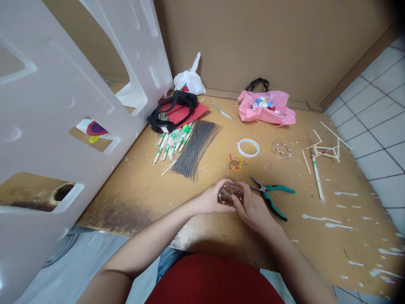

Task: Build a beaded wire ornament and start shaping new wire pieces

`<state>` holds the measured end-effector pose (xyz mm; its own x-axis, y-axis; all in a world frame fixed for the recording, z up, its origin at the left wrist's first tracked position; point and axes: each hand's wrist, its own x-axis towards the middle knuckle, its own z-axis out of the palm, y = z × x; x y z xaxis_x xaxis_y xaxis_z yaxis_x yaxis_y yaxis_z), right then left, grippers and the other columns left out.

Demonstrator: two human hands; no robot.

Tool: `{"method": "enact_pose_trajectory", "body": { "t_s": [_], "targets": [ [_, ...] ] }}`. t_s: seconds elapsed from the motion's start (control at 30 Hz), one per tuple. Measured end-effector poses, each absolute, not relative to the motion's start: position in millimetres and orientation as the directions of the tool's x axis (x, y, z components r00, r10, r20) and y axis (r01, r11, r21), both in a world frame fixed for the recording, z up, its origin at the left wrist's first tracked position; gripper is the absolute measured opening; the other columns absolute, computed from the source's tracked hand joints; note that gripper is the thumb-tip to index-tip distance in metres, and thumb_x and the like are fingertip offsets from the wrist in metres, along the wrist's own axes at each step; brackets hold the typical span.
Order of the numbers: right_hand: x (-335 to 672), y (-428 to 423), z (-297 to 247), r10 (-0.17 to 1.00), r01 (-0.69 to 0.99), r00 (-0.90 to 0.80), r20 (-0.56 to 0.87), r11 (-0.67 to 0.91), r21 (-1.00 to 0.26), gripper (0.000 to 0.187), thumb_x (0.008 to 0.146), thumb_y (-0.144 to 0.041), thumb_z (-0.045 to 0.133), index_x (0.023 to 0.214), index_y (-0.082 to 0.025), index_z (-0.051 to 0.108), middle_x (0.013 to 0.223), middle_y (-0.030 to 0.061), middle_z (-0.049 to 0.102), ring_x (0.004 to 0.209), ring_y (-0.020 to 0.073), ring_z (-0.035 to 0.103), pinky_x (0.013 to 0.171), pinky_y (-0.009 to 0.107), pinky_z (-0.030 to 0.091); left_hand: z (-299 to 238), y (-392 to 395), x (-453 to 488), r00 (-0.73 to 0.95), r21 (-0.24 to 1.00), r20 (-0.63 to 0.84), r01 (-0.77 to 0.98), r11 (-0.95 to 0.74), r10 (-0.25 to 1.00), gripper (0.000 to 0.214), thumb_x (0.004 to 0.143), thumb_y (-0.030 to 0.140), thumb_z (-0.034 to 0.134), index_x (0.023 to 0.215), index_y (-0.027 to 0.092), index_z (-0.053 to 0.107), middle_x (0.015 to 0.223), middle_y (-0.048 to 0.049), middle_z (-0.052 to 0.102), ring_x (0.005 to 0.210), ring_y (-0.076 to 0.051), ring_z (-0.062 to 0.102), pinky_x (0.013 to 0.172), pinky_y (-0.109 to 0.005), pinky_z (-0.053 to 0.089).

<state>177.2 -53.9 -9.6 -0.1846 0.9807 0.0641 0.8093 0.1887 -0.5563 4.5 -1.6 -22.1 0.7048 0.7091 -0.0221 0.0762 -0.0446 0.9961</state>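
Note:
Between my two hands, low over the near part of the table, is a small clear brownish container (pixel 226 193), see-through and shiny; its exact kind I cannot make out. My left hand (pixel 212 197) wraps round its left side. On the other side my right hand (pixel 253 207) grips it, thumb across the front. Just right of the hands lie pliers (pixel 274 189) with green handles, their jaws apart. Beyond the hands sits a small heap of red, yellow and green rubber bands (pixel 236 162). A white tape roll (pixel 248 147) rests behind them.
Grey wires (pixel 198 150) and wrapped chopsticks (pixel 172 143) lie left, near a black head strap (pixel 173 110) on red paper. A pink bag (pixel 265 107) and white bag (pixel 190 80) stand at the back. Right are a beaded wire (pixel 281 150) and a stick frame (pixel 327 151).

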Motion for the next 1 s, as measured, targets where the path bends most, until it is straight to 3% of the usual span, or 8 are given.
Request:
{"method": "enact_pose_trajectory", "body": {
  "t_s": [0.1,0.2,0.4,0.53,0.67,0.87,1.0],
  "targets": [
    [178.5,-53.3,-11.2,0.973,0.728,-0.218,0.08,0.217,-0.65,0.06,0.088,-0.036,0.042,0.139,-0.014,0.021,0.119,0.0175,0.056,0.105,0.0282,0.058,0.086,0.043,0.047,-19.7,-2.4,4.4,0.721,0.998,-0.052,0.052,0.02,0.691,0.065,0.065,0.025,0.073,0.119,0.019,0.038,0.112,-0.009,0.057,0.102,-0.021,0.056,0.088,-0.036,0.045],
    [182.1,-52.5,-8.4,0.949,0.604,-0.301,0.098,0.269,-0.75,0.067,0.086,-0.039,0.046,0.142,-0.016,0.018,0.127,0.0157,0.05,0.115,0.0264,0.05,0.095,0.043,0.042,-19.5,-1.1,3.2,0.708,0.999,-0.018,-0.014,0.039,0.706,0.066,0.065,0.024,0.073,0.119,0.019,0.036,0.115,-0.0102,0.056,0.103,-0.021,0.057,0.088,-0.035,0.045],
    [178.3,-50.7,-8.8,0.958,0.747,-0.164,0.236,0.277,-0.604,0.097,0.068,-0.06,0.06,0.143,-0.018,0.015,0.14,0.018,0.033,0.128,0.0349,0.032,0.102,0.054,0.029,-19.1,-3.3,0.2,0.723,0.998,0.055,-0.021,-0.058,0.689,0.069,0.065,0.025,0.072,0.123,0.018,0.034,0.124,-0.0134,0.049,0.108,-0.023,0.054,0.092,-0.037,0.043],
    [174.9,-50.1,-10.8,0.93,0.706,-0.284,0.234,0.368,-0.605,0.092,0.072,-0.062,0.055,0.143,-0.018,0.016,0.142,0.0165,0.032,0.13,0.0341,0.03,0.104,0.054,0.027,-17.8,-8.1,0.3,0.734,0.987,0.035,0.08,-0.137,0.679,0.074,0.064,0.026,0.07,0.127,0.017,0.032,0.119,-0.0124,0.052,0.105,-0.023,0.054,0.091,-0.038,0.045],
    [172.4,-52.5,-12.6,0.92,0.6,-0.329,0.211,0.376,-0.706,0.081,0.076,-0.057,0.054,0.141,-0.02,0.021,0.138,0.0154,0.038,0.127,0.0306,0.035,0.103,0.049,0.032,-18.5,-9.4,3.2,0.733,0.971,0.062,0.112,-0.211,0.678,0.069,0.064,0.025,0.069,0.124,0.016,0.036,0.118,-0.0123,0.053,0.103,-0.024,0.055,0.088,-0.038,0.046],
    [162.0,-58.8,-21.9,0.949,0.472,-0.188,0.254,0.314,-0.824,0.081,0.076,-0.04,0.06,0.141,-0.022,0.014,0.138,0.0146,0.038,0.125,0.0271,0.041,0.101,0.046,0.038,-19.6,-10.4,7.4,0.726,0.951,0.124,0.108,-0.29,0.676,0.067,0.063,0.015,0.065,0.124,0.019,0.036,0.119,-0.011,0.053,0.101,-0.022,0.057,0.087,-0.035,0.047],
    [158.0,-59.3,-20.9,0.963,0.445,-0.135,0.232,0.268,-0.855,0.056,0.087,-0.036,0.046,0.137,-0.021,0.027,0.135,0.0129,0.043,0.125,0.024,0.042,0.103,0.045,0.036,-19.6,-12.9,10.7,0.696,0.929,0.124,0.169,-0.329,0.708,0.058,0.063,0.015,0.063,0.117,0.018,0.044,0.111,-0.009,0.057,0.096,-0.021,0.058,0.084,-0.034,0.047]
  ]
}}
